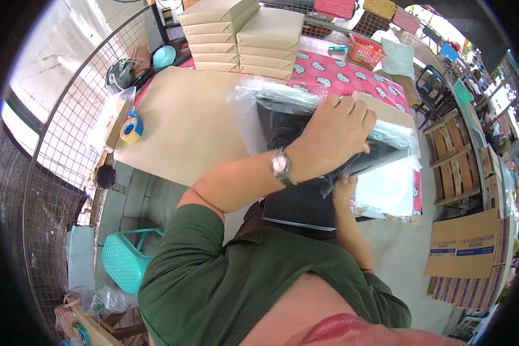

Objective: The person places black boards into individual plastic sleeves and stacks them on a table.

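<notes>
Above the table's near right part, clear crumpled plastic [251,95] lies around black sheets or boards [279,124]. My left hand [334,130] reaches across from the left, its fingers curled down on this plastic; a watch is on the wrist. Lower down, my right hand [345,187] grips the near edge of the same plastic, its fingertips partly covered. Below the plastic, close to my body, is a flat black stack [301,206] with a pale lower edge. What lies under my left palm is hidden.
Brown paper [184,124] covers the table's left part, with tape rolls [131,131] at its edge. Paper-wrapped packs [268,40] are piled behind. White sheets [386,193] lie at right on the pink patterned cover [343,75]. A teal stool [124,262] stands at lower left, cartons [464,245] at right.
</notes>
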Demonstrator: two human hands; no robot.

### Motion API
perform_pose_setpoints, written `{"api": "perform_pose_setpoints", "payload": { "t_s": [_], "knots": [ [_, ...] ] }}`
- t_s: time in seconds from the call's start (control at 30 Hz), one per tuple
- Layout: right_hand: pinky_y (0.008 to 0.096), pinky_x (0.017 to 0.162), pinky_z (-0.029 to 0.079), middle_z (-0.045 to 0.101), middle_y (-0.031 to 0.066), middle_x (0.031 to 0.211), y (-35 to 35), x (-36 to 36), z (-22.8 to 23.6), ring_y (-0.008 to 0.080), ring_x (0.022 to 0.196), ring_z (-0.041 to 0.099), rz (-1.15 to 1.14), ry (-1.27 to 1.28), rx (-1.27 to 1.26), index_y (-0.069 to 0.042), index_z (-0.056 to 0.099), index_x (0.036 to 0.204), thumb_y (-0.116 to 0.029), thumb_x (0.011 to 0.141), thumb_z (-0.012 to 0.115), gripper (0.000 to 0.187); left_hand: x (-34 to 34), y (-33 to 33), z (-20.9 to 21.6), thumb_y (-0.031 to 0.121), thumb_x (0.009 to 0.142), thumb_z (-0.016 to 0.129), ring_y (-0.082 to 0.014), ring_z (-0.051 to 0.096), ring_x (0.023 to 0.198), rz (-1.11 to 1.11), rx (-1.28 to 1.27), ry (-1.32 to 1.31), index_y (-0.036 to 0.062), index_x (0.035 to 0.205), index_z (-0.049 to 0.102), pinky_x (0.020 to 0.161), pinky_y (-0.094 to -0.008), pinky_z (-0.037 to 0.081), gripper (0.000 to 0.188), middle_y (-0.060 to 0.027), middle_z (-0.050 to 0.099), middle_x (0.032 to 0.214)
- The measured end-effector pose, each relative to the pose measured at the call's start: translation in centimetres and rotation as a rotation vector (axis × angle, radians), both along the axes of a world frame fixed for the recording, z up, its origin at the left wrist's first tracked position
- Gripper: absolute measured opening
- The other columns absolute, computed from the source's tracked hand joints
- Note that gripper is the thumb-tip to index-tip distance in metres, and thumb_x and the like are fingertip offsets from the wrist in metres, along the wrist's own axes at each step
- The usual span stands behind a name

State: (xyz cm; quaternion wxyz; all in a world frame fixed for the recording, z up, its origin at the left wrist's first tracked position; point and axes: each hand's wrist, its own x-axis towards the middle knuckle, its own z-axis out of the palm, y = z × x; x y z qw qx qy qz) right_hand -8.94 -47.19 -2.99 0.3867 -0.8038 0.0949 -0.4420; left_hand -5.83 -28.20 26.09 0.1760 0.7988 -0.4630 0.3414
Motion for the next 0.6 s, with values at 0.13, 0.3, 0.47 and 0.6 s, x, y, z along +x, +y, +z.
{"api": "perform_pose_setpoints", "payload": {
  "t_s": [0.13,0.3,0.47,0.6],
  "knots": [
    [0.0349,0.079,0.042,0.059,0.0129,0.1,0.0,-1.0,0.8,0.0188,0.09,0.053,0.28,0.105,0.271,0.008,0.055,0.1,-0.042,0.089,0.055,0.051,0.1,0.1,-0.9,0.046,0.062,0.071,-0.0187,0.052,0.085,0.009,0.03,-0.07,0.0096,0.093,0.056,0.072,-0.0328,0.037,0.05,-0.002,0.052,0.084],
    [0.0341,0.082,0.043,0.062,0.0109,0.099,1.6,-0.8,2.6,0.021,0.092,0.055,0.318,-0.031,0.389,0.005,0.058,0.102,-0.038,0.085,0.062,0.047,0.5,0.6,-1.8,0.047,0.063,0.071,-0.0207,0.049,0.105,0.023,-0.007,-0.172,0.0075,0.112,0.053,0.088,-0.0424,0.033,0.065,-0.0053,0.053,0.103],
    [0.0355,0.076,0.045,0.064,0.0104,0.088,1.9,-0.9,2.8,0.021,0.083,0.058,0.184,0.022,0.371,0.006,0.061,0.093,-0.059,0.075,0.064,0.067,3.6,4.9,-7.9,0.053,0.063,0.073,-0.0276,0.037,0.125,0.218,-0.388,-0.365,0.005,0.135,0.036,0.102,-0.0587,0.016,0.094,-0.0151,0.037,0.133],
    [0.0351,0.073,0.046,0.065,0.0105,0.086,1.9,-0.8,3.1,0.0204,0.08,0.06,0.204,-0.053,0.415,0.006,0.061,0.09,-0.056,0.073,0.067,0.065,5.8,7.6,-11.3,0.05,0.059,0.08,-0.0328,0.039,0.122,0.0,-1.018,0.303,-0.0008,0.135,0.033,0.1,-0.0512,0.029,0.103,-0.0248,0.036,0.133]
  ]
}}
